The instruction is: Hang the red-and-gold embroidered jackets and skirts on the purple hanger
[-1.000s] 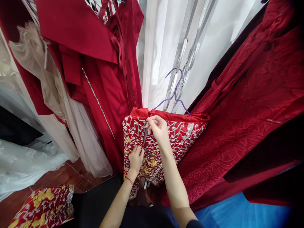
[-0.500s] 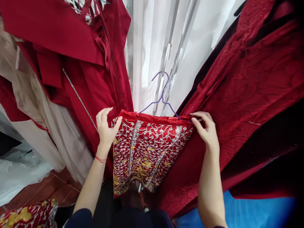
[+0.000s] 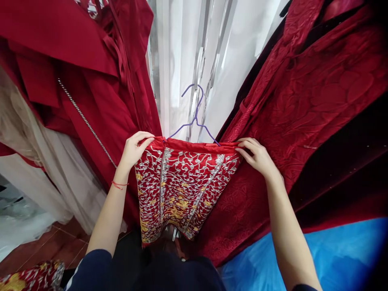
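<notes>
A red skirt [image 3: 178, 182] with silver and gold embroidery hangs from a purple wire hanger [image 3: 195, 117] in front of me. My left hand [image 3: 133, 148] pinches the left end of its red waistband, fingers closed on the cloth. My right hand [image 3: 257, 155] pinches the right end of the waistband in the same way. The hanger's hook stands free above the waistband, against white fabric.
Dark red satin garments [image 3: 91, 81] with a rhinestone strap hang at left, over beige and white gowns [image 3: 36, 178]. A red embossed robe [image 3: 309, 105] hangs at right. White drapes [image 3: 188, 52] fill the middle. Blue fabric [image 3: 333, 258] lies lower right, another embroidered piece [image 3: 27, 279] on the floor.
A second ago both hands worked at the skirt's zip near the middle. They have since moved apart to the two ends of the waistband and closed on it.
</notes>
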The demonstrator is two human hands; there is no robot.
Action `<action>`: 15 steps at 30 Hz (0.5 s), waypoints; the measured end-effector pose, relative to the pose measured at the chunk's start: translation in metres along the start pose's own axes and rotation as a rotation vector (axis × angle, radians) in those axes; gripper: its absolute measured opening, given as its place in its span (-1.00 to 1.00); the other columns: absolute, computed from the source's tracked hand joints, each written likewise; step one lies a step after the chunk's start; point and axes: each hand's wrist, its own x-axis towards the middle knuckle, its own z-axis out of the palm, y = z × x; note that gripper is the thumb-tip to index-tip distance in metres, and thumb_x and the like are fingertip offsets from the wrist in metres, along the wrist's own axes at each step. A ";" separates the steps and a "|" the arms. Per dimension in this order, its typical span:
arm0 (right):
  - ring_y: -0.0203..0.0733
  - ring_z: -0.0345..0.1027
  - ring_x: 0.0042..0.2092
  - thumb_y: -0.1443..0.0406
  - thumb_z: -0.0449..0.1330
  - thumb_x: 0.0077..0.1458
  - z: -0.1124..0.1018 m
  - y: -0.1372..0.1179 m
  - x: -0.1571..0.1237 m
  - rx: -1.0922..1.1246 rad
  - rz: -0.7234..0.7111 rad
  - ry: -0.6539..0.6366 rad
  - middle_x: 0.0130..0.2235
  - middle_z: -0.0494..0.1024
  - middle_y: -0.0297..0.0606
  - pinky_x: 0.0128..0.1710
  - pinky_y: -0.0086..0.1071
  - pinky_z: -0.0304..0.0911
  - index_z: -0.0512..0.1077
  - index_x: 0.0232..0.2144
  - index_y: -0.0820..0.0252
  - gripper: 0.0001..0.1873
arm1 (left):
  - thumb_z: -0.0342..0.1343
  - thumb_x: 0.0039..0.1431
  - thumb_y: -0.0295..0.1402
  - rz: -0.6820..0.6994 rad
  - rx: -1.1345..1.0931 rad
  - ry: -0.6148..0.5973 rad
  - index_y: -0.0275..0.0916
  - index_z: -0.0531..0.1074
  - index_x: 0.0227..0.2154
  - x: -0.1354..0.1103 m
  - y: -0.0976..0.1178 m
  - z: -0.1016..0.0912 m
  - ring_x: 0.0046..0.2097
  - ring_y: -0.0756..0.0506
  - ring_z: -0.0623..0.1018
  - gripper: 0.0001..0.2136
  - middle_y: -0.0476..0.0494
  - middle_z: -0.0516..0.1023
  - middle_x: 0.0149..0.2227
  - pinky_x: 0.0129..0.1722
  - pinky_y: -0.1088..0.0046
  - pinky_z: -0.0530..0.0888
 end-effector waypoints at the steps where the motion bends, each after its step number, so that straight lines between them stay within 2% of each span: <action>1: 0.01 0.39 -0.02 0.18 0.11 0.24 -0.003 -0.003 0.001 0.047 -0.005 0.019 -0.08 0.50 -0.12 0.03 -0.07 0.28 0.41 -0.32 0.09 -0.85 | 0.11 0.22 -0.21 -0.021 -0.001 0.026 -0.23 0.55 -0.27 0.001 -0.001 0.000 -0.15 -0.09 0.56 -0.79 -0.14 0.60 -0.21 -0.05 0.39 0.44; 4: -0.03 0.41 -0.01 0.18 0.13 0.24 -0.008 -0.013 0.005 0.203 0.018 0.060 -0.04 0.52 -0.17 0.01 -0.13 0.31 0.42 -0.28 0.08 -0.87 | 0.11 0.22 -0.20 -0.064 -0.007 0.119 -0.24 0.53 -0.27 0.004 -0.003 0.002 -0.22 -0.07 0.55 -0.78 -0.11 0.60 -0.26 -0.13 0.45 0.43; 8: -0.18 0.42 -0.28 0.14 0.20 0.19 -0.008 -0.023 0.015 0.273 0.093 0.150 -0.25 0.55 -0.27 -0.28 -0.31 0.33 0.46 -0.26 0.08 -0.83 | 0.08 0.24 -0.17 -0.099 -0.084 0.217 -0.23 0.48 -0.26 0.007 -0.007 0.001 -0.31 -0.01 0.50 -0.77 -0.05 0.54 -0.33 -0.26 0.53 0.40; 11: -0.26 0.32 -0.42 0.09 0.24 0.13 -0.001 -0.025 0.025 0.268 0.138 0.277 -0.36 0.51 -0.32 -0.41 -0.37 0.26 0.48 -0.32 0.10 -0.79 | 0.07 0.25 -0.15 -0.126 -0.164 0.209 -0.23 0.45 -0.27 0.010 -0.013 0.000 -0.35 0.02 0.46 -0.77 -0.03 0.48 -0.37 -0.29 0.55 0.39; 15: -0.25 0.34 -0.38 0.07 0.28 0.07 0.015 -0.024 0.032 0.372 0.200 0.338 -0.37 0.50 -0.33 -0.35 -0.36 0.29 0.47 -0.38 0.11 -0.75 | 0.15 0.20 -0.15 -0.165 -0.279 0.182 -0.22 0.41 -0.25 0.007 -0.024 0.001 -0.24 0.00 0.51 -0.77 -0.07 0.49 -0.28 -0.18 0.53 0.43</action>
